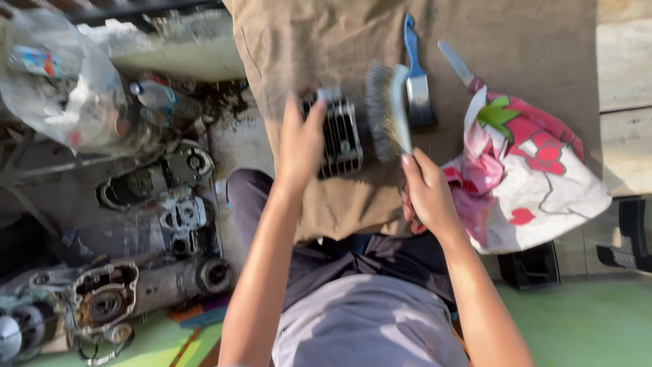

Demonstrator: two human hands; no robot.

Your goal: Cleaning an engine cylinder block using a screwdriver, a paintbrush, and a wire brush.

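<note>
My left hand (pixel 299 144) rests on the left side of a dark finned metal engine part (pixel 341 136) that lies on a brown cloth (pixel 475 27). My right hand (pixel 426 192) grips the handle of a wire brush (pixel 384 109); its bristles stand just right of the finned part, close to it. The picture is blurred by motion, so I cannot tell whether the bristles touch the part.
A blue-handled paintbrush (pixel 416 75) lies beside the wire brush. A knife-like tool (pixel 456 63) pokes out by a pink and white printed cloth (pixel 530 177). Engine casings (pixel 115 292) and a filled plastic bag (pixel 61 88) sit at the left.
</note>
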